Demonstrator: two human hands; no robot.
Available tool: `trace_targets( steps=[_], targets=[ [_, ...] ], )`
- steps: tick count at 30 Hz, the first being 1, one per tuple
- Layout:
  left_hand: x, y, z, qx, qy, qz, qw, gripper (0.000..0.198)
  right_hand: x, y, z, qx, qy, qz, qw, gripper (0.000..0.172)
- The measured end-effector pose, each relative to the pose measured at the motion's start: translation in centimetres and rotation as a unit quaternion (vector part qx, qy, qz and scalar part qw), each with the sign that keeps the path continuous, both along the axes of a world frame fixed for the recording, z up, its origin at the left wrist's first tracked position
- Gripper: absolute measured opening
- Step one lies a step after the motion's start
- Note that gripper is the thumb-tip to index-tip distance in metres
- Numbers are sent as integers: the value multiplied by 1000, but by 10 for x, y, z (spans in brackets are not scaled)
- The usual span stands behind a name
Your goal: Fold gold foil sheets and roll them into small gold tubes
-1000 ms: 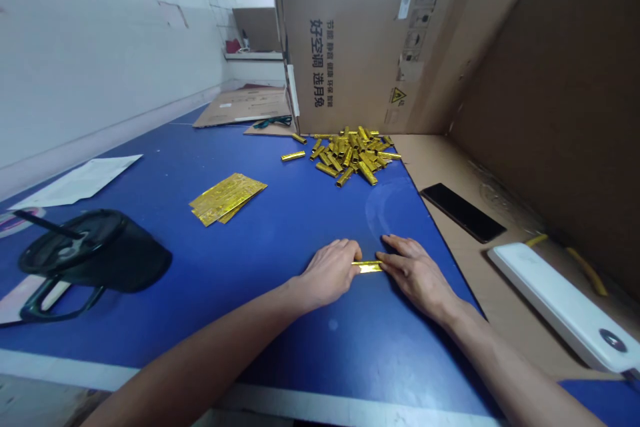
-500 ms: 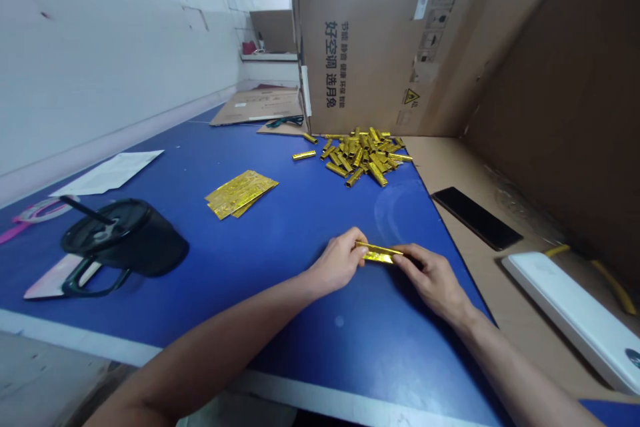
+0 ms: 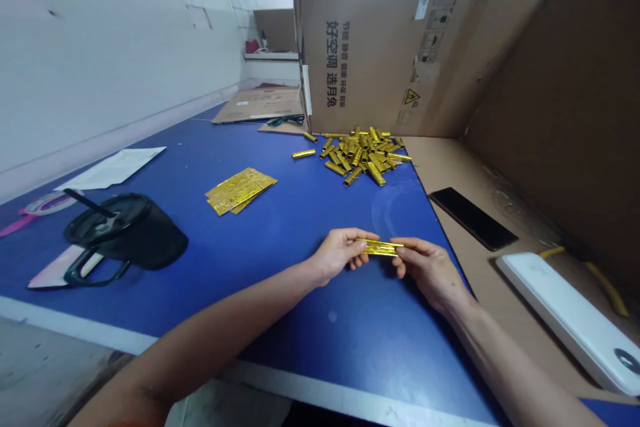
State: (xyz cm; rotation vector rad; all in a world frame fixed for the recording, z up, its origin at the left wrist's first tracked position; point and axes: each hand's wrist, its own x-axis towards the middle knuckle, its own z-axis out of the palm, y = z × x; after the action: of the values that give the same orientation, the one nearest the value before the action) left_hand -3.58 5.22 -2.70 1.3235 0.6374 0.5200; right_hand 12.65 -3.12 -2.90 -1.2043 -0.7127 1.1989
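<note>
My left hand (image 3: 341,255) pinches the left end of a folded strip of shiny gold paper (image 3: 380,248) between thumb and fingers. At the strip's other end, my right hand (image 3: 425,265) grips it the same way. The strip is held level just above the blue table. Beyond the hands lies a heap of small gold paper tubes (image 3: 361,155), rolled or folded, with one tube (image 3: 303,153) lying apart at its left. A short stack of flat gold sheets (image 3: 241,189) rests on the table left of the hands.
A dark lidded mug with a straw (image 3: 133,230) stands at the left, near a white paper (image 3: 113,169) and a tape roll (image 3: 53,203). Large cardboard (image 3: 375,40) walls in the back. At right lie a black phone (image 3: 474,218) and a white oblong device (image 3: 565,320).
The gold strip has been folded narrower and turned in my fingers. Both hands are still at its ends, slightly raised, with the fingers shifted.
</note>
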Motion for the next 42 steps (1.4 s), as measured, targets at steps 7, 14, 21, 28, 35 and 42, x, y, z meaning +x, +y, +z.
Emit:
trace_targets(
  steps=[7, 14, 21, 28, 35, 42],
  targets=[
    [-2, 3, 6, -140, -54, -39, 988, 23, 2, 1, 2, 2, 63, 9, 998, 21],
    [1, -3, 13, -251, -116, -23, 961, 18, 4, 0, 3, -7, 120, 30, 992, 19],
    [6, -3, 18, -204, -96, 21, 974, 14, 5, 1, 4, -12, 147, 55, 988, 17],
    [2, -6, 18, -7, -3, 61, 998, 10, -6, -2, 8, -10, 93, 83, 992, 20],
    [2, -10, 24, 104, -21, 75, 991, 24, -12, -7, 8, -30, -72, 191, 978, 31],
    [4, -17, 24, 90, -92, 109, 986, 37, -16, -10, 9, -29, -138, 202, 969, 34]
  ],
)
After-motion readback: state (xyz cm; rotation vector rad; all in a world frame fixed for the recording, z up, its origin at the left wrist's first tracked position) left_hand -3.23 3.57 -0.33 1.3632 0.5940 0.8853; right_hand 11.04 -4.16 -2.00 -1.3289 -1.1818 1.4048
